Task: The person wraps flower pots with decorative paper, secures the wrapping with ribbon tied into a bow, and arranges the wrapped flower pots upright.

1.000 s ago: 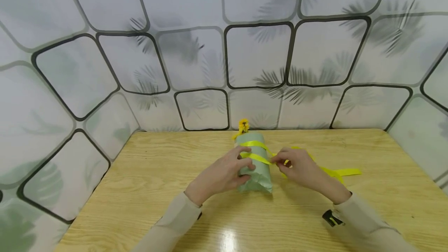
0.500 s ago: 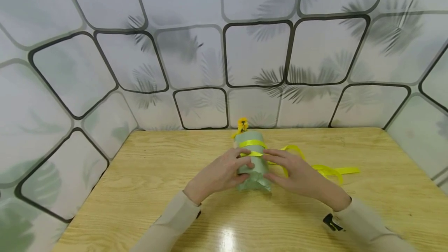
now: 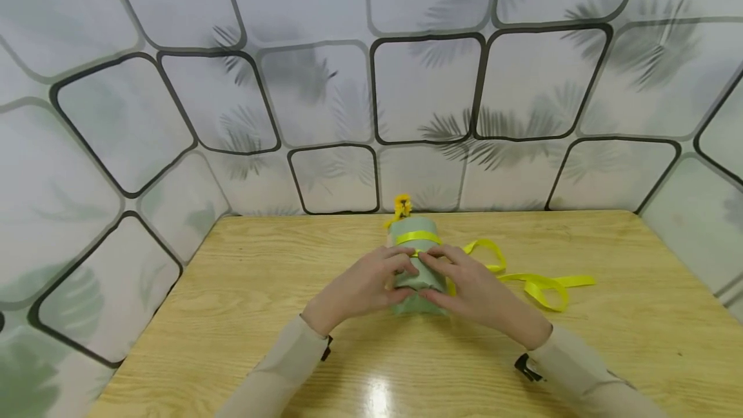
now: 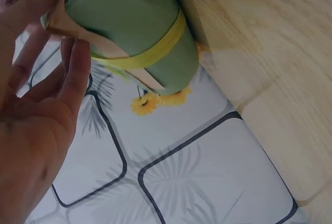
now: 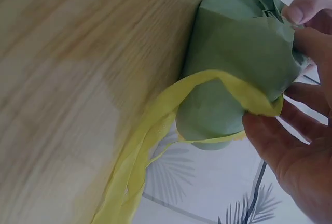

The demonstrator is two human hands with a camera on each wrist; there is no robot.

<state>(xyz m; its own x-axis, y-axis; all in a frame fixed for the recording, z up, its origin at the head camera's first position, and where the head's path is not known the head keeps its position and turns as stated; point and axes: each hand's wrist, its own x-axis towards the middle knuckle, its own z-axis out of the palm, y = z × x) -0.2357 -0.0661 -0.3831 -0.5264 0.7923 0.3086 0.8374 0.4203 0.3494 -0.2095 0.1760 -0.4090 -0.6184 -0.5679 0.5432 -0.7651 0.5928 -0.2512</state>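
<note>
A bouquet (image 3: 413, 229) wrapped in pale green paper lies on the table, with yellow flowers (image 3: 403, 206) poking out of its far end. Yellow ribbon (image 5: 241, 92) runs round the wrap. My left hand (image 3: 361, 284) grips the bouquet from the left, thumb and fingers on the paper's edge (image 4: 63, 23). From the right, my right hand (image 3: 473, 286) holds the wrap, its thumb low on the paper near the left thumb. Its fingertips lie on the ribbon in the right wrist view. Between the hands, part of the ribbon is hidden.
Loose ribbon tails (image 3: 548, 284) trail in loops over the wooden table (image 3: 278, 250) to the right of the bouquet. Behind the table's far edge rises a patterned cloth wall (image 3: 426, 92). Straps with dark devices sit at both wrists.
My right hand has let go of the ribbon it pinched out to the right and moved left onto the wrap, close to the left hand. The left hand has stayed nearly in place.
</note>
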